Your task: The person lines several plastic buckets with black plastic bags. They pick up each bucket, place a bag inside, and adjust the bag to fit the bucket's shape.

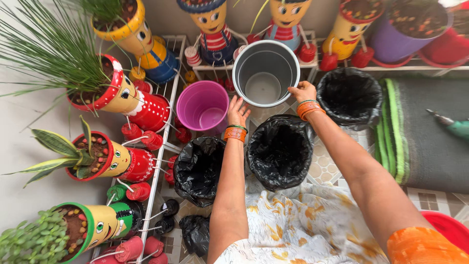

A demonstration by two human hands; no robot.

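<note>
Far-left shelf: white wire rack (pixel 168 93) along the wall, carrying painted doll-shaped planters (pixel 115 95) in red, yellow, blue and green, some tipped on their sides, with grass-like and fleshy green plants.
Purple bucket (pixel 202 105): upright on the floor, just left of the grey one, empty as far as can be seen.
Left hand (pixel 237 112): fingers spread open, pressed flat against the near-left rim of the grey bucket; orange and green bangles on the wrist.
Grey bucket (pixel 265 72): centre, far side, held up between both hands with its open mouth tilted toward the camera; inside bare.
Handling: judged light while empty, with stiff, smooth plastic-looking walls likely to slip under flat palms; rolled rim the surest place to grip, one hand on each side.
Right hand (pixel 303 91): closed on the near-right rim, fingers curled over the edge; orange bangles on the wrist.
Black bags (pixel 279 149): three bag-lined containers, open-mouthed, two near the forearms and one far right; soft, crinkly film.
Right side: green-edged mat (pixel 420 132) on the tiled floor; red rim at the near-right corner.
</note>
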